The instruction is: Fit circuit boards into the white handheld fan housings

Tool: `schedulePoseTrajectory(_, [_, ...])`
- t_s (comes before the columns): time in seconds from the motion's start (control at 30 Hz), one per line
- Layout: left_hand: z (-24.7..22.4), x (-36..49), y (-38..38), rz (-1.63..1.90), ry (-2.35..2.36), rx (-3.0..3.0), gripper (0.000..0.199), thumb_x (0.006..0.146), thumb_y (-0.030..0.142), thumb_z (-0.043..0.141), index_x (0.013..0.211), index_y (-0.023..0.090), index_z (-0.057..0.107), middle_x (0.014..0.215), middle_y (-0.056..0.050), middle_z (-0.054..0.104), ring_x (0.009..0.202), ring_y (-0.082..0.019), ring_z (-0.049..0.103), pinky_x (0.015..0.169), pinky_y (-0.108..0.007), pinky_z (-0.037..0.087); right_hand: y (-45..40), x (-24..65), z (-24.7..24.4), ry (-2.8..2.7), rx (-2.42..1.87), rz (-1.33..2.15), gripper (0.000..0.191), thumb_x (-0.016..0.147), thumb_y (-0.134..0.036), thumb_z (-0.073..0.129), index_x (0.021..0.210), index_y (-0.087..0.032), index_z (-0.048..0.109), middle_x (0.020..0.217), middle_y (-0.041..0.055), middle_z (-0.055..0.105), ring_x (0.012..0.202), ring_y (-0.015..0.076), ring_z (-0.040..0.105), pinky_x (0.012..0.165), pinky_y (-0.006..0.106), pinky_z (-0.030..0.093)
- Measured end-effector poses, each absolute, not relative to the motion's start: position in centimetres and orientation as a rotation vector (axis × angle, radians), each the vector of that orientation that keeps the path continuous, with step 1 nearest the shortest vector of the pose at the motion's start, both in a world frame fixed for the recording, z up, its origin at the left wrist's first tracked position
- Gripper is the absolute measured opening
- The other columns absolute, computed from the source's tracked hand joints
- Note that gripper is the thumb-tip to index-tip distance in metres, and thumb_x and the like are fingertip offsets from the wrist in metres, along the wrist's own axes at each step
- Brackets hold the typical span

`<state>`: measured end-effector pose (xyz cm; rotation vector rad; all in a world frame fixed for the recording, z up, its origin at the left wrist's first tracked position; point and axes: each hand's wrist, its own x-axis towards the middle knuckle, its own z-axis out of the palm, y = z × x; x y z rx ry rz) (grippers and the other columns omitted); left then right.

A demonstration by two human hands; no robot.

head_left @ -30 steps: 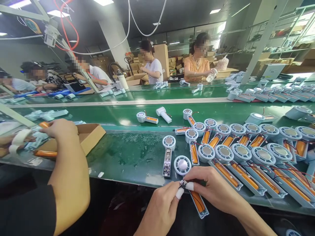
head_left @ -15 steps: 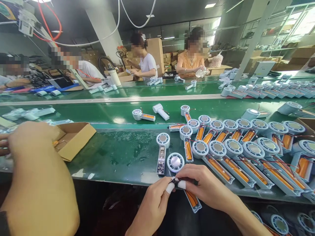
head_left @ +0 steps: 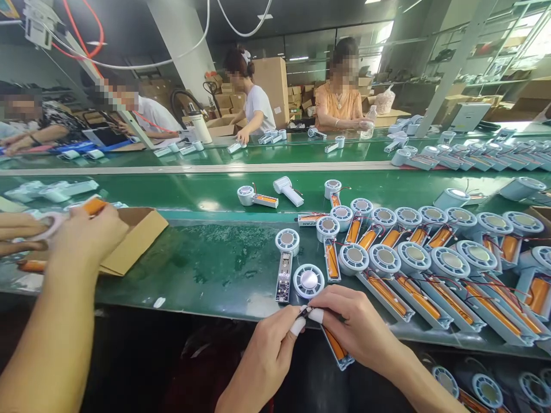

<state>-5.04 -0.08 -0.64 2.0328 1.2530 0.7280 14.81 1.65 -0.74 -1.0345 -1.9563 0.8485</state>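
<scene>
1. Head view, lower centre of the frame: the left hand [head_left: 275, 350] and the right hand [head_left: 357, 327] meet at the near edge of the green table [head_left: 215, 269]. Both are pinched narrow, white-capped fingertips [head_left: 298, 326] touching, on a small dark part at the neck of the pale blue handheld fan half-shell with an orange battery in its open handle [head_left: 336, 344]. Its round head lies on the table just above the hands; the handle juts past the edge.

2. I judge this unit is mid-way: the handle is uncovered and the wiring is exposed, so closing it remains.

3. Just left of it lies a second open fan shell showing a grey circuit board [head_left: 284, 269], apart from the hands.

4. Right half of the frame: overlapping rows of open fan shells with orange batteries [head_left: 430, 269], none covered as far as can be seen; much looks left to do.

5. Centre, on the green conveyor belt [head_left: 193, 192]: one closed white fan [head_left: 287, 190].

6. Left edge: a co-worker's hand [head_left: 86, 235] holds an orange piece beside a brown cardboard box [head_left: 138, 235].
</scene>
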Motion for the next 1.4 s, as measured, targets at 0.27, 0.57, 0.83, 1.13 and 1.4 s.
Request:
schedulePoseTrajectory(0.27, [-1.9,-5.2,-1.5,0.762,1.457,1.850,0.032,0.102,0.039,0.041,0.099,0.024,0.068,0.077,-0.001,0.072,0.072,-0.018,0.070,0.070,-0.025,0.055,-0.1,16.9,0.6,-1.833,-1.288,0.710,0.034,0.094,-0.021,0.058,0.127,-0.027,0.061,0.117,0.0072,0.066,0.085,0.0174,0.066,0.076,0.029,0.057])
schedulePoseTrajectory(0.57, [-2.4,-5.2,-2.3,0.792,1.508,2.057,0.050,0.099,0.015,0.034,0.143,0.027,0.053,0.089,-0.004,0.075,0.077,-0.015,0.073,0.073,-0.022,0.059,-0.3,16.5,-0.2,-1.838,-1.232,0.649,0.019,0.099,-0.020,0.053,0.107,-0.025,0.069,0.103,0.0056,0.069,0.087,0.0171,0.068,0.073,0.025,0.056])
schedulePoseTrajectory(0.83, [-2.1,-4.9,-2.5,0.632,1.482,2.301,0.066,0.089,0.001,0.031,0.138,0.035,0.060,0.113,-0.007,0.074,0.093,-0.019,0.077,0.075,-0.025,0.061,1.3,14.3,0.4,-1.708,-1.138,0.700,0.022,0.097,-0.019,0.058,0.114,-0.022,0.071,0.097,0.0044,0.077,0.089,0.0182,0.072,0.081,0.026,0.057])
schedulePoseTrajectory(1.13, [-2.2,-5.1,-2.7,0.971,1.612,1.845,0.029,0.100,0.029,0.044,0.125,0.024,0.058,0.113,-0.010,0.076,0.099,-0.022,0.075,0.082,-0.030,0.061,1.2,12.8,0.0,-1.647,-1.122,1.013,0.016,0.094,-0.024,0.060,0.099,-0.021,0.075,0.090,0.0023,0.075,0.080,0.0166,0.067,0.075,0.026,0.053])
schedulePoseTrajectory(1.4, [-1.6,-4.0,-2.9,1.021,1.608,1.749,0.016,0.099,0.028,0.043,0.096,0.026,0.059,0.083,-0.001,0.073,0.074,-0.019,0.073,0.068,-0.027,0.056,0.8,12.4,0.4,-1.650,-1.226,0.974,0.016,0.092,-0.022,0.061,0.099,-0.022,0.075,0.087,0.0025,0.074,0.075,0.0168,0.065,0.067,0.025,0.051])
